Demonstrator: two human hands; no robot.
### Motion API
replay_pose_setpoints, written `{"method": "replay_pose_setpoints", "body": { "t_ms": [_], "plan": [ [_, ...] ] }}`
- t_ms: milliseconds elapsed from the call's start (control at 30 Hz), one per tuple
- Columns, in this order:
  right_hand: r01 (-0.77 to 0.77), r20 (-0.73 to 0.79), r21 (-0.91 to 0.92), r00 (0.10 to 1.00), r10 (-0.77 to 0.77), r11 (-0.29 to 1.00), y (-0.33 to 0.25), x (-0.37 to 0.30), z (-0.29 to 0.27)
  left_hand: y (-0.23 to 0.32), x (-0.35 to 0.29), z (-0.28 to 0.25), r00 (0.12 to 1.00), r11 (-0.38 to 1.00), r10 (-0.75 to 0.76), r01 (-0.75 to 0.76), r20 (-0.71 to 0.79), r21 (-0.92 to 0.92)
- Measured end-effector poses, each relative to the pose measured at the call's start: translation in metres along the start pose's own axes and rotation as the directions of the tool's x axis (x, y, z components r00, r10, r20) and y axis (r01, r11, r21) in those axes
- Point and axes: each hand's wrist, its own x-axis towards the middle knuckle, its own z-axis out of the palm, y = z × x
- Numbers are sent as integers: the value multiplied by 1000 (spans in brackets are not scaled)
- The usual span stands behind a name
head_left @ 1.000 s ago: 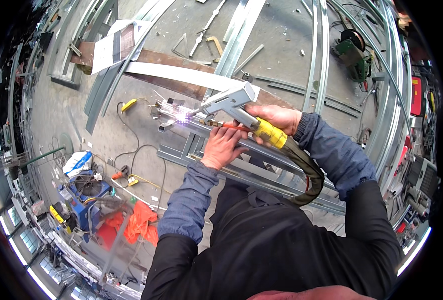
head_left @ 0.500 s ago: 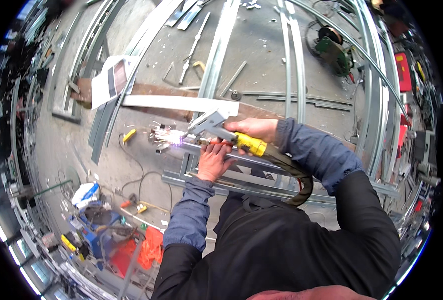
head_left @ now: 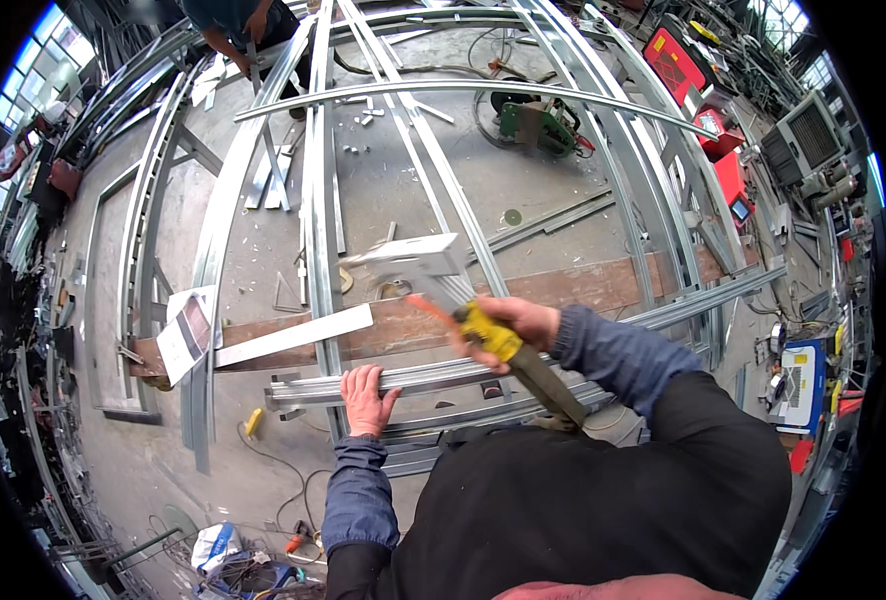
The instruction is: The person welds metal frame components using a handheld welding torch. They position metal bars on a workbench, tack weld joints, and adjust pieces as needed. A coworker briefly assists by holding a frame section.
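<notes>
My right hand (head_left: 528, 325) is wrapped round the yellow grip of a welding gun (head_left: 488, 332). A thick dark cable (head_left: 548, 390) runs from the grip towards my body. The gun's grey metal head, blurred by motion, points up and left above the rusty beam, and no sparks show. My left hand (head_left: 367, 402) lies over the near bundle of galvanized steel rails (head_left: 433, 374), a little right of its left end, fingers extended and thumb apart. Whether its fingertips hook over the far edge is unclear.
A rusty beam (head_left: 553, 295) crosses under long rails, with a white strip (head_left: 298, 337) and a printed sheet (head_left: 187, 335) on the left. A green machine (head_left: 543, 128) stands on the floor beyond. Another person's hand (head_left: 256, 25) is near rails at the far left.
The bright sparks at the rails' left end have gone. My right hand has lifted the welding gun away. My left hand has left the gun's side and lies on the rails. The view has tilted farther ahead.
</notes>
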Motion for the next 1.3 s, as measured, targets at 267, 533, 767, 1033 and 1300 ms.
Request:
{"method": "replay_pose_setpoints", "body": {
  "t_ms": [267, 533, 767, 1033, 1300],
  "plan": [
    [323, -667, -263, 619, -414, 909, 5, -185, 20, -1, -3, 2, 999, 999, 44, -44, 1, 22],
    [-236, -774, -628, 89, -627, 741, 37, -360, 102, 5, -1, -3, 995, 996, 86, -87, 49, 17],
    [-585, -684, -507, -174, -709, 633, 122, -426, 63, 65, 21, 25, 962, 967, 246, -236, 119, -93],
    [-205, -796, -433, -370, -479, 878, 154, -464, -43, 131, 55, 61, 906, 959, 277, -282, 322, -32],
    [514, -846, -464, -500, -188, 721, 138, -557, -89, 147, 68, 59, 856, 948, 291, -319, 427, -6]
  ]
}}
